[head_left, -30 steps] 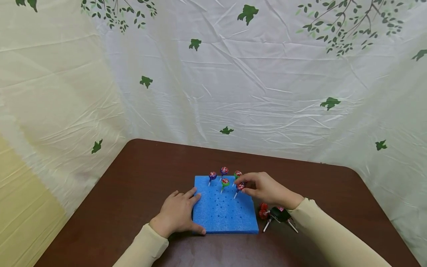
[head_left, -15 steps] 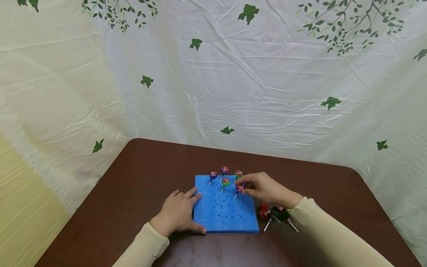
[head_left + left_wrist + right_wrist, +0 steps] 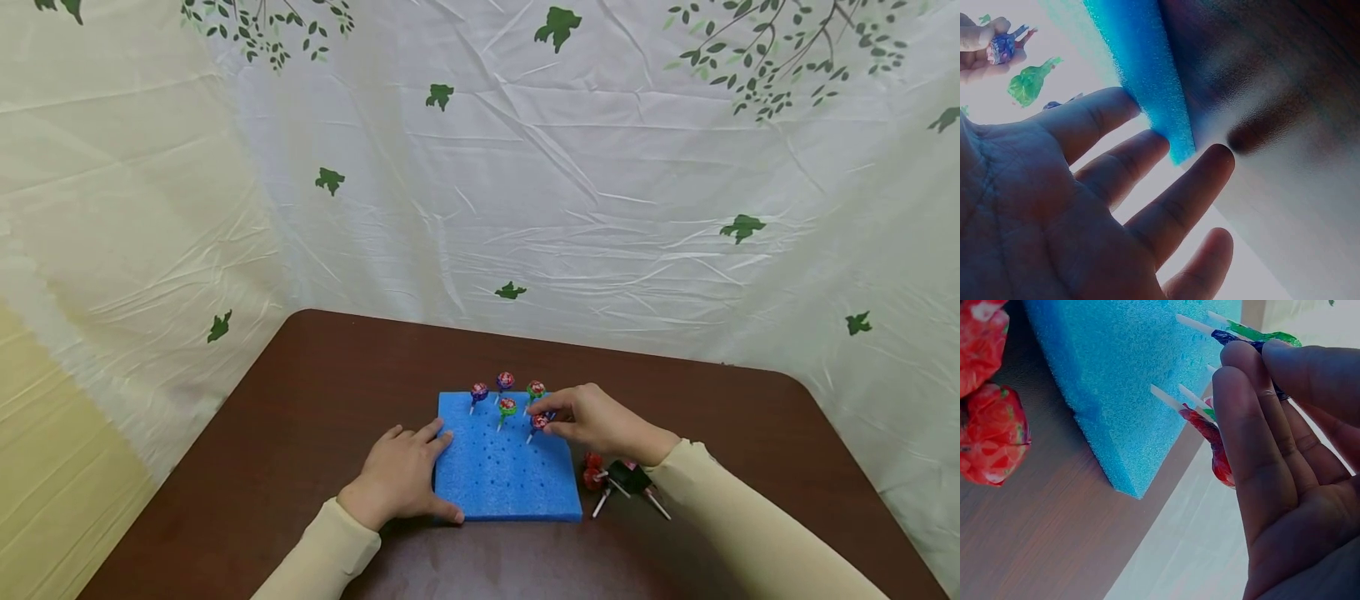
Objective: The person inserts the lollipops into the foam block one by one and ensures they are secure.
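Note:
My right hand (image 3: pixel 603 421) pinches a purple-wrapped lollipop (image 3: pixel 539 422) near the right side of a blue foam board (image 3: pixel 510 498); its white stick meets the foam. In the right wrist view, thumb and fingertips hold its dark wrapper (image 3: pixel 1225 337). My left hand (image 3: pixel 401 473) rests at the board's left edge, fingers spread. Two purple lollipops (image 3: pixel 479 392) and two green ones (image 3: pixel 507 407) stand in the foam towards the back. A red lollipop (image 3: pixel 1213 440) stands in the foam in the right wrist view, mostly hidden by my hand in the head view.
Loose lollipops, red (image 3: pixel 592 473) and dark-wrapped (image 3: pixel 628 478), lie in a small pile right of the board, under my right wrist. Rows of small holes dot the foam. A brown table (image 3: pixel 360 367) carries everything, with a white leaf-print cloth (image 3: pixel 600 208) hanging behind.
The pinched purple lollipop sits slightly lower against the board than a second ago. Both hands stay in nearly the same places.

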`<state>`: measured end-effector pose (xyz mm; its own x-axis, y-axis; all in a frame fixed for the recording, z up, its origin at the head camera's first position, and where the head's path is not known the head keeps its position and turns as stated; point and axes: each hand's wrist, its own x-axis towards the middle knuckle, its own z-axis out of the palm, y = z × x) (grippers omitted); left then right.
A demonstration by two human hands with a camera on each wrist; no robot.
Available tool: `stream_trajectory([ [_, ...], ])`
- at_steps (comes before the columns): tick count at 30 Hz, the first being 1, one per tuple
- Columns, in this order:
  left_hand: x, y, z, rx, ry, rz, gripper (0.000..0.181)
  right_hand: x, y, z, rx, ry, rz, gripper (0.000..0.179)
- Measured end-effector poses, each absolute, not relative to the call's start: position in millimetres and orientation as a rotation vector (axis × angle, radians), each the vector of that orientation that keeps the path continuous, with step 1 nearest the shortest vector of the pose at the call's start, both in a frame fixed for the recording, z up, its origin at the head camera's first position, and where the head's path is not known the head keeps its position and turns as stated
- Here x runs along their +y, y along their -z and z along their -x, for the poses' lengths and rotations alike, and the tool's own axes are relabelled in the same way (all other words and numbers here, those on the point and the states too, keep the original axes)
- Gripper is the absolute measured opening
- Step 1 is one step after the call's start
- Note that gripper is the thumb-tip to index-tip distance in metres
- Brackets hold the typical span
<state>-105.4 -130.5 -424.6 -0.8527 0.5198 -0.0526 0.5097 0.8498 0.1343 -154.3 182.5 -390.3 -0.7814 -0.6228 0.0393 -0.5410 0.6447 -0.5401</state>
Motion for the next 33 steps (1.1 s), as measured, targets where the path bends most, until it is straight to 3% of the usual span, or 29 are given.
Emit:
stream_trajectory([
  [33,-130.5,428.1,106.5,2.947,-0.174,-0.83,0.112,176.8,385.8,153.3,2.739,0.753,0.97,0.032],
])
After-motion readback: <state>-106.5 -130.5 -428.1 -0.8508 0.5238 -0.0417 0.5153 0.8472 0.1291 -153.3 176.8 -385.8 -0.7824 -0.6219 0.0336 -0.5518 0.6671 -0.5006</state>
